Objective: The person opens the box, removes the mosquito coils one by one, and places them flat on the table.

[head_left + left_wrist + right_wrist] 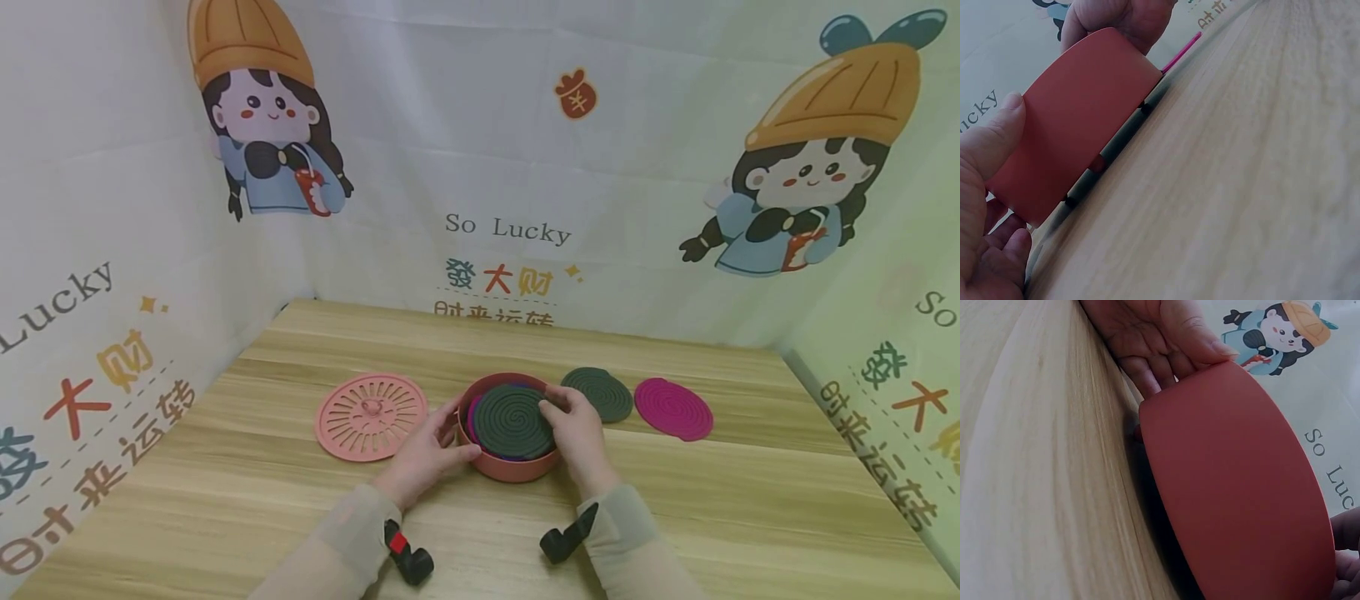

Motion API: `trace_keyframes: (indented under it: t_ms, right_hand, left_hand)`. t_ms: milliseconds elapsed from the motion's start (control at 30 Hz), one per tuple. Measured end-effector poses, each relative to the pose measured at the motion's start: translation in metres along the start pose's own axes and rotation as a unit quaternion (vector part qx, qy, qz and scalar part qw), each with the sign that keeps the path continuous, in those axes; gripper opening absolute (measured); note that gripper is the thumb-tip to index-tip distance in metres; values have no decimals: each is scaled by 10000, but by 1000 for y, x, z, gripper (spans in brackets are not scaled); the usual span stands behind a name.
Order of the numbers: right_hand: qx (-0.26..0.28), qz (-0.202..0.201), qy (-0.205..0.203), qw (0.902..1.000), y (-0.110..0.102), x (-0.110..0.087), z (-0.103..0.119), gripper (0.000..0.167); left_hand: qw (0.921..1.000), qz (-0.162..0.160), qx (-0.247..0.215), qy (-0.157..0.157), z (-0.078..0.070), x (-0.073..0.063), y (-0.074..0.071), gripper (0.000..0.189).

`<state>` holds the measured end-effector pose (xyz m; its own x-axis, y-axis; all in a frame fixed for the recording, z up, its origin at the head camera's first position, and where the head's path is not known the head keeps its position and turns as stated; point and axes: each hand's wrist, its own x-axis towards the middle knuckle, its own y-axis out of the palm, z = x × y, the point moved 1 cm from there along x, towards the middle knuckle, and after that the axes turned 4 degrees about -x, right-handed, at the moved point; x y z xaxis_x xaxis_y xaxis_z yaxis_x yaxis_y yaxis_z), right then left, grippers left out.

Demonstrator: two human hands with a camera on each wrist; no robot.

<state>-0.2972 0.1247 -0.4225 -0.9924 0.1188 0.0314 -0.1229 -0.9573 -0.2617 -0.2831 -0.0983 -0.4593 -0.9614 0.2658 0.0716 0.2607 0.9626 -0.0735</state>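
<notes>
On the tabletop (480,533), approx. mid-width, sits the round red coil box (513,472), w/ both hands at it. Work looks partway: lid's off; a dark green coil (517,422) lies uppermost in the box, and other coils show under it, a magenta edge (472,418) at L and a bit of purple at the near side. Two more coils lie outside and the box isn't covered, so those bits look undone; can't tell if coils are going in or coming out, nor how many are stacked below.

Box: low, straight-walled, matte, no pattern on the wall; the L wrist view shows small nubs under its base. Top coil is a flat, tight spiral, a bit off-centre toward the R, w/ its R edge at the R hand.

L hand (426,452) grasps the box's L side, thumb on the near wall, other fingers curled round and under the lower edge. R hand (581,429) is bent over the R rim; its fingers seem to pinch the top coil's edge, tho the exact contact is partly hidden.

Further out: pink slotted lid (371,421), w/ a small knob in its centre, flat just L of the L hand. Beyond the R hand, a 2nd green coil (602,395), then a magenta coil (673,409) beside it, both flat. Bkgd: printed cloth (637,150) w/ cartoon figures and lettering.
</notes>
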Motion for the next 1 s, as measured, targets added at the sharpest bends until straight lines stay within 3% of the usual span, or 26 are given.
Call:
trace_keyframes:
  t_ms: [1000]
  right_hand:
    - [45,115,60,9999,5,-3,3,36]
  left_hand:
    - [9997,71,-177,-174,-1,0,0,84]
